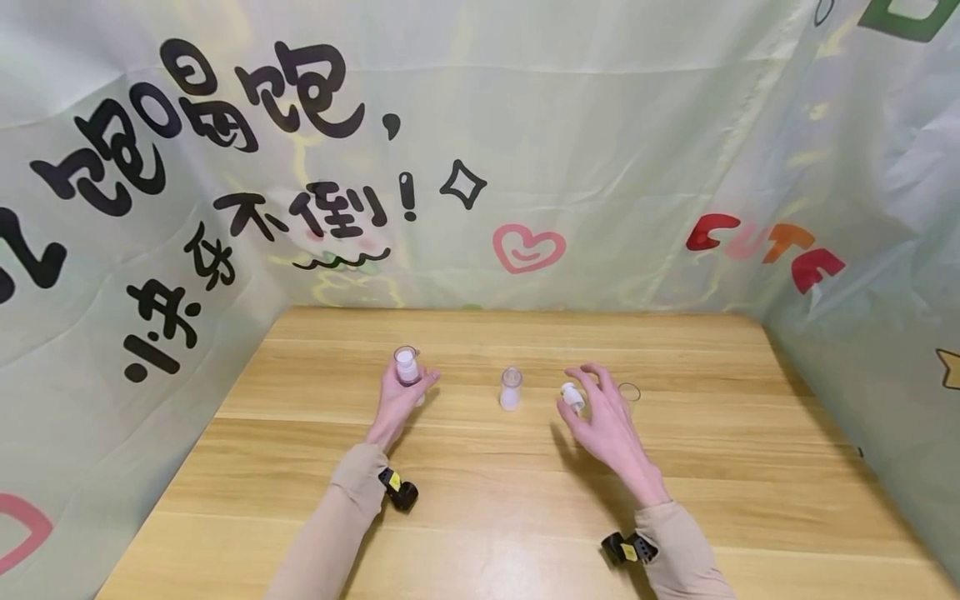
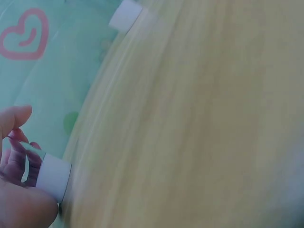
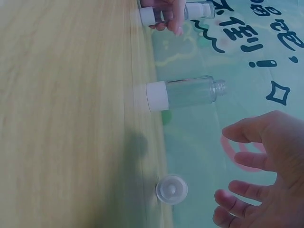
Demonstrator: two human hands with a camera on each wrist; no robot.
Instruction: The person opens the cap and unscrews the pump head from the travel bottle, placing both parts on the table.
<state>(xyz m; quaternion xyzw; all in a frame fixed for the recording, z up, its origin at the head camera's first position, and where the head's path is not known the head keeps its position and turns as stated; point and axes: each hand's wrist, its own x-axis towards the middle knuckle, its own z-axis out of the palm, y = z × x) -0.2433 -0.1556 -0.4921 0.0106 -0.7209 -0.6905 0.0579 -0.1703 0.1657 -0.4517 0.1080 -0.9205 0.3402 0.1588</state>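
Note:
My left hand [image 1: 397, 390] grips a clear bottle with a white base [image 2: 53, 178] around its middle. A white pump head [image 1: 406, 363] sits in the top of that bottle, inside a transparent cover. Between the hands stands a second clear bottle [image 1: 511, 392], upright, with a white base and a bare threaded neck [image 3: 220, 87]. My right hand [image 1: 603, 421] hovers with fingers spread and holds nothing. Just by its thumb, a loose white piece [image 1: 572, 397], like a pump head, lies on the table; its round end [image 3: 172, 190] faces the right wrist camera.
A thin clear ring shape [image 1: 630, 392], perhaps the rim of a transparent cap, is on the table just beyond the right hand. The wooden table [image 1: 465, 500] is bounded by a printed cloth [image 1: 600, 150] at the back and sides.

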